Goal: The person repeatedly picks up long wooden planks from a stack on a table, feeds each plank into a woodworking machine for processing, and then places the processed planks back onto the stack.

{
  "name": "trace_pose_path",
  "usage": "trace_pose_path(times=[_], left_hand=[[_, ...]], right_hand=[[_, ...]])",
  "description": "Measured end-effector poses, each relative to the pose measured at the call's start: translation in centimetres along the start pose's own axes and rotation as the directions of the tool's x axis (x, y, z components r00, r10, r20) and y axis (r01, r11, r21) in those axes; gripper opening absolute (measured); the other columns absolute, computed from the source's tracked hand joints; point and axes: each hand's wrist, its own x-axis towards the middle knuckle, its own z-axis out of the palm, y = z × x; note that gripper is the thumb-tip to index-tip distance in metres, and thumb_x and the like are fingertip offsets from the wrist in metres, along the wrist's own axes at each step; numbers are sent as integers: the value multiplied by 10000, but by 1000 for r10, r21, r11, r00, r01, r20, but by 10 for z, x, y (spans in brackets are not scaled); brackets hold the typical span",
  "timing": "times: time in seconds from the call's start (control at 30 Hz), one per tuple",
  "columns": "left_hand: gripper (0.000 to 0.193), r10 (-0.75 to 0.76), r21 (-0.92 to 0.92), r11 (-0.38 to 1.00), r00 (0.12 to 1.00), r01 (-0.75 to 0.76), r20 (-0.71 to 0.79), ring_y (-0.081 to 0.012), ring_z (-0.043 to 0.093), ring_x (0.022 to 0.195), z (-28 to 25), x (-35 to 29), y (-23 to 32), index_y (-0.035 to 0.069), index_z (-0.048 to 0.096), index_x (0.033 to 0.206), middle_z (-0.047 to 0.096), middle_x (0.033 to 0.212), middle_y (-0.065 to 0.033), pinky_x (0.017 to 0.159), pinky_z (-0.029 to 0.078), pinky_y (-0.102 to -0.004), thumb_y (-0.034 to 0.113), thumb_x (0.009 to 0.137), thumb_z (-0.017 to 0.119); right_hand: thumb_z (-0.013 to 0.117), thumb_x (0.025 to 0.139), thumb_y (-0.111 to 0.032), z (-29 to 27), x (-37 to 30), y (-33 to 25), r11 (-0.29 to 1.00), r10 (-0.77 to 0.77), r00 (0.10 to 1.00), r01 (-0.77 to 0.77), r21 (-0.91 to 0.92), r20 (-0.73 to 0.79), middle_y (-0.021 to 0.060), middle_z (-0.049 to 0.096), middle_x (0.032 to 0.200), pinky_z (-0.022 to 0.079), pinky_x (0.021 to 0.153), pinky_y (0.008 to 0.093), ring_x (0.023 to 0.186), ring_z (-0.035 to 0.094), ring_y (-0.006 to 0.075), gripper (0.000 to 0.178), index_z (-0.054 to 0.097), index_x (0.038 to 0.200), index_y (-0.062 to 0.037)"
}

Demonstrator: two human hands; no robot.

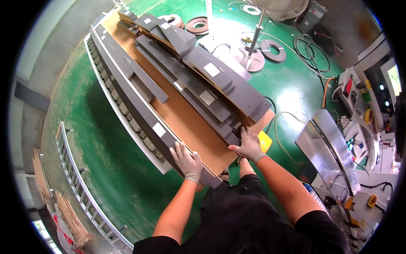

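Note:
My left hand (188, 164), in a pale glove, lies with its fingers stretched out on the near end of a long dark-grey board (168, 143). This board runs along the left side of a long brown panel (179, 114) and bears a white label. My right hand (249, 146), also gloved, touches the near ends of stacked dark-grey boards (207, 112). Its thumb points left, apart from the fingers, which reach forward over the board ends. Some fingertips are hard to make out against the dark boards. Further grey panels (237, 84) are piled to the right of this stack.
At left, a metal roller frame (80, 182) stands on the green floor. A pedestal fan (249, 58) and rolls of edging strip (198, 25) are beyond the stack. Cables cross the floor at right, near a machine with a metal plate (321, 144). Something yellow (265, 142) sits beside my right hand.

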Motion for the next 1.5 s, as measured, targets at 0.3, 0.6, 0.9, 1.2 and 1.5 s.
trace_pose_path(times=[0.3, 0.6, 0.9, 1.2, 1.5], left_hand=[[680, -1, -30, 1000, 1000, 0, -24, -475, 229, 1425, -5, -5, 1, -73, 440, 1390, 357, 1502, -261, 1189, 169, -517, 264, 812, 559], [651, -13, -60, 998, 1000, 13, 11, -464, 206, 1440, -18, -2, 13, -92, 444, 1374, 348, 1494, -282, 1200, 150, -503, 237, 823, 548], [614, 13, -33, 999, 999, -14, -32, -492, 278, 1381, -15, -4, 15, -43, 495, 1321, 400, 1441, -264, 1172, 192, -544, 240, 785, 591], [606, 16, 19, 1000, 1000, -16, 4, -489, 283, 1378, -20, -2, 22, -71, 502, 1306, 404, 1421, -287, 1169, 190, -561, 235, 790, 580], [617, 18, 44, 999, 999, -20, 47, -524, 225, 1402, -19, -5, 21, -90, 442, 1335, 330, 1475, -298, 1173, 169, -567, 230, 823, 571]], right_hand=[[660, 799, -612, 26, 28, -5, 966, 17, 1000, -11, 257, -23, 337, 437, 1409, 347, 1101, 478, 1316, 420, 464, 987, 371, 1408, 109], [637, 876, -551, 21, 79, 3, 557, 65, 998, -46, 829, 12, 228, 529, 1369, 409, 1022, 392, 1217, 532, 322, 862, 404, 1424, 73], [575, 876, -657, -3, 112, -4, 563, -4, 867, -410, 718, 499, 202, 607, 1200, 489, 861, 346, 1017, 584, 231, 811, 589, 1276, 48], [643, 876, -579, 5, 155, -26, 430, -237, 863, -318, 845, 446, 179, 613, 1235, 407, 1020, 307, 1121, 563, 203, 797, 564, 1281, 103], [712, 841, -461, 32, 184, -80, 405, -419, 815, -228, 886, 401, 170, 311, 1565, 217, 1175, 326, 1436, 297, 264, 939, 248, 1547, -50]])
